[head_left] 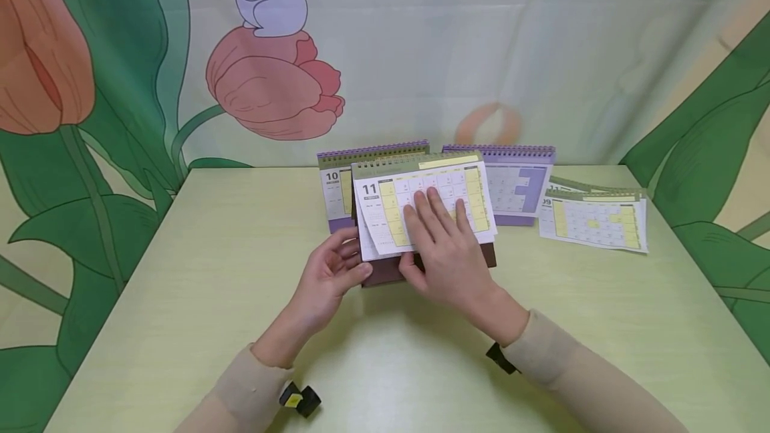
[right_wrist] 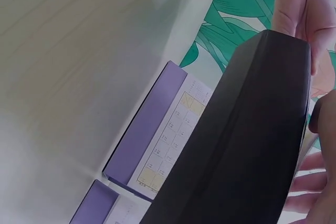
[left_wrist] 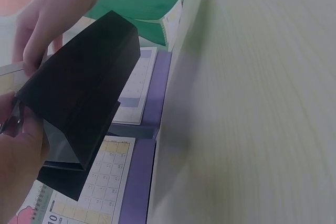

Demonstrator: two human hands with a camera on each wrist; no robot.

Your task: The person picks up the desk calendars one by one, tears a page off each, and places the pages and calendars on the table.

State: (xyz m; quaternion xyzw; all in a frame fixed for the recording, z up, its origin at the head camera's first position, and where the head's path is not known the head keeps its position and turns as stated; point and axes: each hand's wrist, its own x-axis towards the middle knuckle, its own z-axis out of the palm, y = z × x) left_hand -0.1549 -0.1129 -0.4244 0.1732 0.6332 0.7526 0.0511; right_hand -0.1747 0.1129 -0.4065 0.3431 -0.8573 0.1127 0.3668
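Observation:
A desk calendar with a dark brown stand is held up over the table, its front page showing 11. Its front sheet sits slightly askew over the pages behind. My left hand grips the calendar's left edge, thumb at the lower front corner. Across the page my right hand lies flat with straight fingers, its thumb near the bottom edge of the sheets. Both wrist views look at the stand's dark underside, which hides part of the hands.
Behind stand a purple-based calendar showing 10 and another purple calendar to its right. Farther right are loose calendar sheets with green tops. A curtain printed with flowers hangs behind the pale table.

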